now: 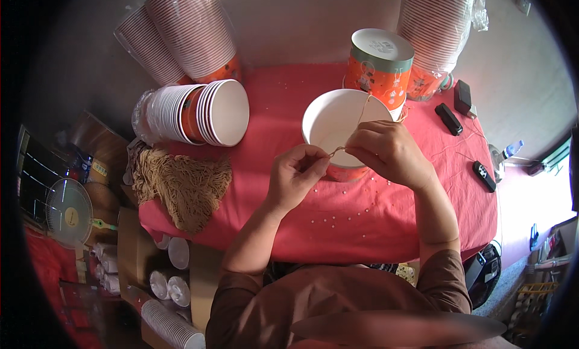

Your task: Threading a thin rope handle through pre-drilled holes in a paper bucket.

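Between my two hands runs a thin tan cord (336, 150), pinched at both sides. My left hand (298, 173) grips it with thumb and fingertips. My right hand (389, 151) is closed on it a little further right, and a strand rises from there past the rim of an open paper bucket (322, 111). The bucket is white inside and orange outside, standing just beyond my hands, which hide part of its front. At its far right, an upside-down orange bucket with a green band (380, 65) rests on another, with loose strands beside it.
A pile of tan cords (187, 186) lies at the left of the red-covered table (271, 101). Nested buckets (229, 114) lie behind it; tall bucket stacks (193, 35) stand at the back. Small white beads (333, 218) dot the near cloth. Black devices (448, 118) sit right.
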The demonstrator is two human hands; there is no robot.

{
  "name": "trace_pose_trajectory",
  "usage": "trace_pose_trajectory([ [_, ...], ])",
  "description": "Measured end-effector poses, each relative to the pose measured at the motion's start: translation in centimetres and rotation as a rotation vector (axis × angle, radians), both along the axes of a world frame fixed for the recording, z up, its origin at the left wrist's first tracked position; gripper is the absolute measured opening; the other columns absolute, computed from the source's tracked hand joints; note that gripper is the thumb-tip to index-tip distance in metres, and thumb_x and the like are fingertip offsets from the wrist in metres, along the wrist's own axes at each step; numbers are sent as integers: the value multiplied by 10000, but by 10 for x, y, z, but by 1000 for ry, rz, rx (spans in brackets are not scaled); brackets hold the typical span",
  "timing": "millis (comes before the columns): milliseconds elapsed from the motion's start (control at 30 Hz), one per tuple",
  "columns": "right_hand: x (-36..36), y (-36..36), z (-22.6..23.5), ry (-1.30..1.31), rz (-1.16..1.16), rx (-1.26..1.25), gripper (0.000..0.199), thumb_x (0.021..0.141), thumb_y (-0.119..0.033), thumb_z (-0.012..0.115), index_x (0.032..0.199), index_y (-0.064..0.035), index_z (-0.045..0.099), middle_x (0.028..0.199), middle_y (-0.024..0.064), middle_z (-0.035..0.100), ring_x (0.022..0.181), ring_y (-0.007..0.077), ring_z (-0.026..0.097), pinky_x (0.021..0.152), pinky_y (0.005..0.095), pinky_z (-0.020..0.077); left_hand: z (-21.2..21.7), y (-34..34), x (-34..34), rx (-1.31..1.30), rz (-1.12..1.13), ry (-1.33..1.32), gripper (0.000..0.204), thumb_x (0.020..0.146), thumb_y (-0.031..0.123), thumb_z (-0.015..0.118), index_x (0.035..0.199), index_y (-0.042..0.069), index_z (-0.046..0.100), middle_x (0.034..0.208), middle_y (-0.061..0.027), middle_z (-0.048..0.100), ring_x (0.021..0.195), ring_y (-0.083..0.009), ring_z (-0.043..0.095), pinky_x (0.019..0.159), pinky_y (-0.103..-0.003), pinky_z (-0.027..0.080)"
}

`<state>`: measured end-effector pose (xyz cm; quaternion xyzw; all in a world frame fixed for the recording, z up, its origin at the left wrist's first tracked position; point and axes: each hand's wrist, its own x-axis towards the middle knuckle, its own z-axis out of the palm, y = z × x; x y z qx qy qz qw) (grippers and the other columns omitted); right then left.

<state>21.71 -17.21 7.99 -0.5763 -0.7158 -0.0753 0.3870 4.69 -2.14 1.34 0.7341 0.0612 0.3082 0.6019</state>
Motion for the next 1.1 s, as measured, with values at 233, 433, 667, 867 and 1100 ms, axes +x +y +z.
trace_pose_trajectory([
  [233, -3, 3, -1, 12, 17, 8, 65, 816, -78, 705, 846, -49, 656, 800, 82, 653, 750, 295, 660, 655, 415, 516, -1, 1, 1, -109, -68, -49, 63, 930, 23, 674, 981, -13, 670, 790, 15, 646, 700, -28, 571, 600, -188, 453],
  [433, -3, 3, -1, 20, 8, 45, 75, 808, -79, 718, 854, -56, 663, 789, 73, 643, 731, 292, 658, 632, 412, 514, -3, 1, 0, -83, -64, -22, 75, 933, 37, 674, 995, -4, 668, 790, 20, 637, 689, -30, 552, 601, -188, 439],
  [667, -4, 1, 1, 33, -9, 91, 97, 797, -44, 724, 858, -42, 649, 822, 79, 646, 736, 294, 658, 629, 402, 520, -3, -1, 0, -77, -47, -1, 77, 932, 39, 671, 998, 0, 664, 795, 20, 634, 687, -32, 541, 603, -189, 425],
  [867, -3, 1, 0, -14, 7, 43, 96, 811, -86, 710, 841, -54, 625, 812, 77, 629, 733, 295, 653, 629, 417, 508, -2, 1, 0, -48, -34, -37, 70, 937, 54, 675, 972, -5, 662, 788, 23, 652, 689, -20, 568, 607, -189, 460],
  [1100, -6, 2, -2, -81, 56, 5, 122, 797, -92, 713, 829, -53, 602, 803, 84, 622, 731, 300, 653, 633, 420, 504, -3, 0, 0, -92, -33, -9, 88, 935, 42, 667, 1012, 2, 654, 788, 13, 628, 682, -41, 544, 606, -199, 443],
])
